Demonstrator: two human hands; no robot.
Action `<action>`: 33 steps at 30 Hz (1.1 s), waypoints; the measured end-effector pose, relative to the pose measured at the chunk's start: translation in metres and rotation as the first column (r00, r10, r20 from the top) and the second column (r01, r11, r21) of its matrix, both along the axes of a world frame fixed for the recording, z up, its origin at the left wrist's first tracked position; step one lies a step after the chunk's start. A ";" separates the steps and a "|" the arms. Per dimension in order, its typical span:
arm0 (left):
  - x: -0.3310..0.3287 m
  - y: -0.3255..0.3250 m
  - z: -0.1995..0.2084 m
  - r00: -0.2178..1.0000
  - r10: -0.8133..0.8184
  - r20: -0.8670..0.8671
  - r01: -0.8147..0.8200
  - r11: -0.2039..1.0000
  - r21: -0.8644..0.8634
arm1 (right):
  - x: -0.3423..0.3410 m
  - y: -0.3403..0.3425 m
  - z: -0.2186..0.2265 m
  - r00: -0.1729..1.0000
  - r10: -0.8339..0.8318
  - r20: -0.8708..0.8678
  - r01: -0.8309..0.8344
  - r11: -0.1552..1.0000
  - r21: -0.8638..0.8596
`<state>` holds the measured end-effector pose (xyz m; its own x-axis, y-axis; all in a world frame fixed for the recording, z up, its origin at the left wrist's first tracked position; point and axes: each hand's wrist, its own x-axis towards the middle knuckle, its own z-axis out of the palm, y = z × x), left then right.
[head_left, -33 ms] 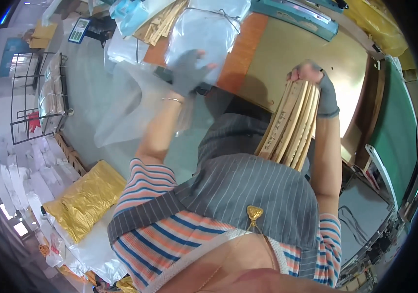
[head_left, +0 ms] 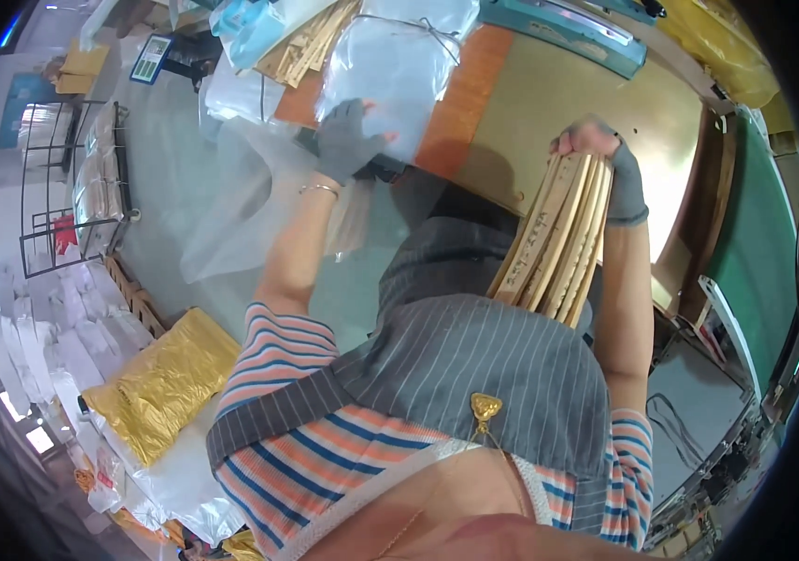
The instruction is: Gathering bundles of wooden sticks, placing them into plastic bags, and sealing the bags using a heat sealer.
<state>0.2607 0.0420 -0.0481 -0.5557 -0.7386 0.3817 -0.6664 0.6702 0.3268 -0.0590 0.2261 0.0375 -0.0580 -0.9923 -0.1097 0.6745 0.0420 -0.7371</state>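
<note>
My right hand (head_left: 596, 150), in a grey fingerless glove, is closed round the top end of a bundle of flat wooden strips (head_left: 549, 243). The strips hang down in front of my apron, and dark marks show along their faces. My left hand (head_left: 348, 142), gloved the same way, is over the near edge of a stack of clear plastic bags (head_left: 390, 65). Its thumb and fingers are apart, with nothing visible between them. A loose clear plastic sheet or bag (head_left: 250, 201) hangs beside my left wrist; whether it touches the hand I cannot tell.
A dark cord lies across the bag stack. More wooden strips (head_left: 311, 47) lie to its left. At the table's back stands a blue-green bag sealer-like machine (head_left: 568, 37). A wire rack (head_left: 72, 187) and yellow parcel (head_left: 166, 383) are at left, a green board (head_left: 755, 215) at right.
My left hand has shifted slightly left and toward me over the bag stack. My right hand and the wooden strips have stayed in place.
</note>
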 end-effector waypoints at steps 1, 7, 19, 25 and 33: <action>0.020 -0.008 -0.014 0.999 -0.026 0.019 0.025 1.000 0.012 | 0.004 -0.001 -0.001 1.000 0.005 0.001 -0.005 1.000 -0.001; 0.019 -0.047 -0.025 0.998 -0.053 0.025 0.052 0.997 0.061 | 0.012 -0.006 0.002 0.978 0.029 -0.209 -0.026 0.999 0.018; -0.174 0.098 0.092 0.543 0.205 -0.814 0.504 0.696 0.511 | 0.009 0.006 0.016 0.942 0.020 -0.334 -0.017 1.000 0.013; -0.207 0.047 0.100 0.641 0.083 -0.763 0.405 0.808 0.427 | -0.012 0.055 0.014 0.984 -0.176 0.016 0.176 0.966 -0.189; -0.189 0.131 0.125 0.613 -0.652 -0.446 0.742 0.670 0.040 | -0.012 0.056 0.001 0.937 -0.038 0.347 0.085 0.989 -0.122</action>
